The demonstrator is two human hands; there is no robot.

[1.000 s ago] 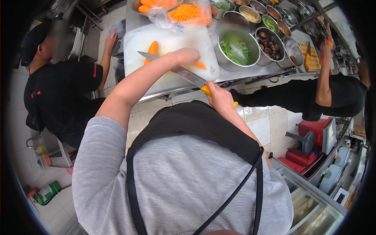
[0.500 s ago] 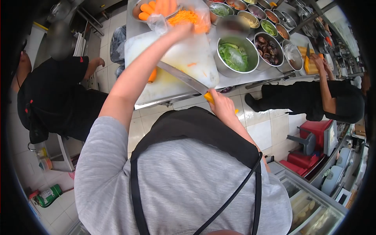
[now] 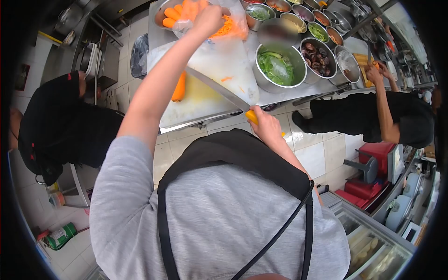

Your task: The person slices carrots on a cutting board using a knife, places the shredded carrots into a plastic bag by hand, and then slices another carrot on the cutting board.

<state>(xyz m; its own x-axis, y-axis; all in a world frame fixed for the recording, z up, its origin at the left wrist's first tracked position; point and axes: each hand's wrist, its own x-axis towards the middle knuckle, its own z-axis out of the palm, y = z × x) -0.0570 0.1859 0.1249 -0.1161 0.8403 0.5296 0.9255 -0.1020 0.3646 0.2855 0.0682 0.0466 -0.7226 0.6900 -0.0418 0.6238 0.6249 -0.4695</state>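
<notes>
In my right hand is the yellow handle of a large kitchen knife. Its long blade points to the upper left over the white cutting board. My left hand is at the far side, beside a metal bowl of peeled carrots and a clear plastic bag with shredded carrot. Its fingers are turned away, so their grip is hidden. One whole carrot lies on the board near my left forearm, and small orange scraps lie beyond the blade.
A pot of leafy greens and a bowl of dark brown pieces stand right of the board, with several bowls of cut vegetables behind. A person in black stands at left; another works at a board on the right.
My left hand has moved up and left, from over the shredded carrot towards the bowl of carrots. More of the carrot on the board shows. The knife has barely moved. The left-hand person has shifted.
</notes>
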